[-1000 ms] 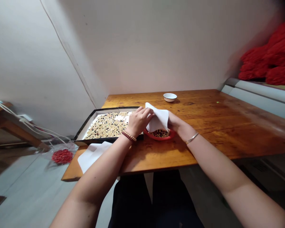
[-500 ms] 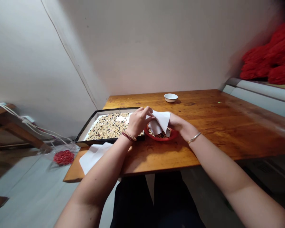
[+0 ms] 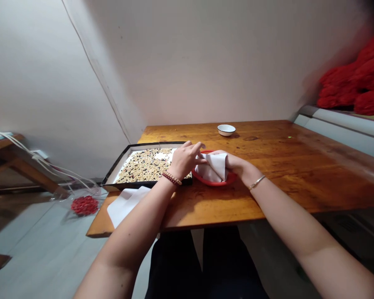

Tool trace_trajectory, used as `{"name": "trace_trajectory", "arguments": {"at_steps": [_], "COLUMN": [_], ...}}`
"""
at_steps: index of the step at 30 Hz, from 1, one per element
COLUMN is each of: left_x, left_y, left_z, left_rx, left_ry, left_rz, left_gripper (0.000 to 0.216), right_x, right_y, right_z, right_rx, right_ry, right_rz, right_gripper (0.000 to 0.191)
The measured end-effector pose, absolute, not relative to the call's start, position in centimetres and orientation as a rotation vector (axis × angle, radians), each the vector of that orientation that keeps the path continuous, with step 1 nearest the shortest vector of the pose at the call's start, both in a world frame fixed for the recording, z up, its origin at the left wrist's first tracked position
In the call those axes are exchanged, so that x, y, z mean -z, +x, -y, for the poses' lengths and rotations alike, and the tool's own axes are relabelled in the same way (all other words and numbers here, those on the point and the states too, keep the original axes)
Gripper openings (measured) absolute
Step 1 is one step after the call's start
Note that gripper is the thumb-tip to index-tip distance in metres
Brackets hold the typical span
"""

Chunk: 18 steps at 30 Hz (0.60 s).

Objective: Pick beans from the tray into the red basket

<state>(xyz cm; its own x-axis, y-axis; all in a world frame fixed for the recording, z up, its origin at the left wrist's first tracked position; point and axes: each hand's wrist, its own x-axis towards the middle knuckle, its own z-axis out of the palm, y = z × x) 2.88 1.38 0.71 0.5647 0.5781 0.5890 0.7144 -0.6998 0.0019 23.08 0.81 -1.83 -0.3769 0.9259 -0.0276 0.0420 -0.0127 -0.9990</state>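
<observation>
My left hand [image 3: 183, 160] and my right hand [image 3: 237, 165] both pinch a folded white paper sheet [image 3: 213, 169] from opposite sides. The paper lies low over a small red dish [image 3: 229, 179] on the wooden table [image 3: 283, 166] and hides most of what is in it. My left hand's fingers are pressed on the sheet's left edge, and my right hand's fingers curl over its top right edge. Just left of the dish stands a black-rimmed tray [image 3: 118, 164] lined in white and covered with mixed pale and dark beans [image 3: 146, 164].
A second white paper sheet [image 3: 126, 203] hangs over the table's near left edge. A small white bowl [image 3: 226, 130] stands at the far side by the wall. Red bundles [image 3: 355, 87] lie on a ledge at right. White cables [image 3: 34, 160] and a red beaded mat [image 3: 84, 205] are on the floor at left.
The paper sheet has come down from a raised, tilted position onto the red dish and now covers the beans in it. Both hands lowered with it.
</observation>
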Motion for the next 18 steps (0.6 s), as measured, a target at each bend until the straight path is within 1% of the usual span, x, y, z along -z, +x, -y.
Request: {"name": "trace_trajectory", "arguments": {"at_steps": [6,11,14,16,18], "left_x": [-0.3,-0.3,-0.6,-0.6,-0.4], "left_y": [3.0,3.0,2.9,2.7,2.2], "left_z": [-1.5,-1.5,-1.5,-1.7,-2.1], "left_rx": [0.833,0.771,0.743,0.706,0.620], "left_ry": [-2.559,-2.539,-2.493,-2.438,-2.370], "left_rz": [1.067,1.120,1.217,1.337,1.475], "left_gripper": [0.047,0.043,0.037,0.028,0.025], "right_x": [0.7,0.9,1.4,1.6,1.8], "right_y": [22.9,22.6,22.6,22.6,22.7], "right_z": [0.0,0.2,-0.1,-0.4,-0.6], "right_rx": [-1.403,-1.425,-1.434,-1.401,-1.387], "right_ry": [-1.082,-1.079,-1.044,-1.038,-1.011], "right_rz": [1.653,1.575,1.485,1.400,1.308], "right_gripper": [0.028,0.035,0.036,0.034,0.030]}}
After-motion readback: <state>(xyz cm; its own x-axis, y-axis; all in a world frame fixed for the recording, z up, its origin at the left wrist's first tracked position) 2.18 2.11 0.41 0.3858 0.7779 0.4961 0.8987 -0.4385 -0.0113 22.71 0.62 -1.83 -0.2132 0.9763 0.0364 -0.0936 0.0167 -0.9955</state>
